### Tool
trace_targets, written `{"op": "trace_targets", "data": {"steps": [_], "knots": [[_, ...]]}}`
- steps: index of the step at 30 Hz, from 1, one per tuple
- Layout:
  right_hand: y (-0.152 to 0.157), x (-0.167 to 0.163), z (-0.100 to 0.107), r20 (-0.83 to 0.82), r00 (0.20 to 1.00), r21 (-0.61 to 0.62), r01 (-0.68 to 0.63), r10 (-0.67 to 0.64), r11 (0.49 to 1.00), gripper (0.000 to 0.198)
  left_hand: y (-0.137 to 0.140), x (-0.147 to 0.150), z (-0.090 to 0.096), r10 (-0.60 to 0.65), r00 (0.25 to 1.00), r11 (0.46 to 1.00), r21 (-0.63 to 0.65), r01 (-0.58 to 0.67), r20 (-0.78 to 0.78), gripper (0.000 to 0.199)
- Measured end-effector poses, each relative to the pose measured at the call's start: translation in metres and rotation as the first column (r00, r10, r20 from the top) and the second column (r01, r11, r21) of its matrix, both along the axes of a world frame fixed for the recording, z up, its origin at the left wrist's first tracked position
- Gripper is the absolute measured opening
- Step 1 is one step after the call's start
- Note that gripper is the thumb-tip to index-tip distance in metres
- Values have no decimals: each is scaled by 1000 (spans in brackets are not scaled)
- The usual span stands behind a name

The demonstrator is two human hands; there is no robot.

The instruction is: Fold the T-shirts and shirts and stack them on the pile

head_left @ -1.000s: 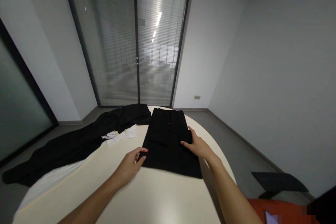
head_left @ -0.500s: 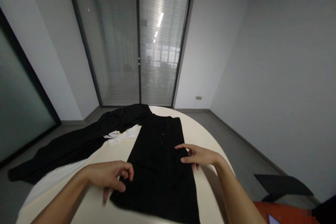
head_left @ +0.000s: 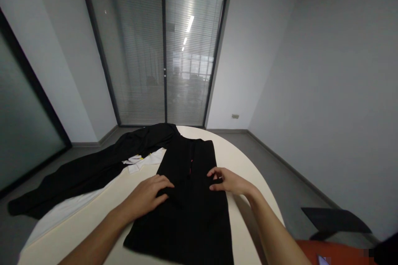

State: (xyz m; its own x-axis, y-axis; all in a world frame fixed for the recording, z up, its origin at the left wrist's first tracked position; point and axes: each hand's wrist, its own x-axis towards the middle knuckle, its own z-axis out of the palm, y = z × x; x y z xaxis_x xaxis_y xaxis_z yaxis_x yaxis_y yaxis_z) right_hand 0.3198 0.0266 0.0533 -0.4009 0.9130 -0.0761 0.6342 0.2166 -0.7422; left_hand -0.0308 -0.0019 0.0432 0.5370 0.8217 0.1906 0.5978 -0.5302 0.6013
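Note:
A black garment (head_left: 189, 211), shaped like a skirt, lies lengthwise on the pale round table, with a thin pink-red strip near its far end. My left hand (head_left: 151, 194) is at its left edge, thumb and fingers closed on a bit of the cloth. At the opposite edge, my right hand (head_left: 231, 181) pinches the fabric, and a small black fold shows between thumb and fingers. Both fingertips point inward over the garment's middle.
Another long black garment (head_left: 93, 169) stretches along the table's left side and hangs past its edge. White cloth (head_left: 149, 159) lies partly under it. The table (head_left: 245, 165) curves at right, near a chair (head_left: 336, 220) and a red-orange surface (head_left: 311, 250).
My left hand has moved up and right from the near left corner onto the cloth and closed on it. My right hand has shifted slightly inward, and the garment's right edge moved left a little.

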Motion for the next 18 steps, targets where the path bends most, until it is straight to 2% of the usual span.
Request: {"op": "trace_targets", "data": {"steps": [2,4,8,10,14,16,18], "knots": [[-1,0,8,-72,997,24,9,-7,1000,43,4,3,-1,78,994,997,20,-80,73,26],[0,-2,14,-152,988,129,52,-32,990,38,11,4,-3,188,963,980,33,-198,195,30],[11,-7,5,-232,964,380,211,-128,900,31,35,5,-15,336,850,934,-24,-357,407,40],[18,-8,-9,-203,966,403,232,-161,885,33,48,4,-29,377,817,923,-107,-369,437,44],[26,-11,-32,-139,982,346,171,-130,922,38,60,3,-51,419,798,907,-154,-393,433,48],[27,-13,-32,-156,983,370,153,-101,916,36,58,4,-51,395,801,917,-136,-375,449,45],[26,-17,-26,-198,978,448,149,-65,882,31,55,5,-43,368,812,925,-88,-370,453,37]]}}
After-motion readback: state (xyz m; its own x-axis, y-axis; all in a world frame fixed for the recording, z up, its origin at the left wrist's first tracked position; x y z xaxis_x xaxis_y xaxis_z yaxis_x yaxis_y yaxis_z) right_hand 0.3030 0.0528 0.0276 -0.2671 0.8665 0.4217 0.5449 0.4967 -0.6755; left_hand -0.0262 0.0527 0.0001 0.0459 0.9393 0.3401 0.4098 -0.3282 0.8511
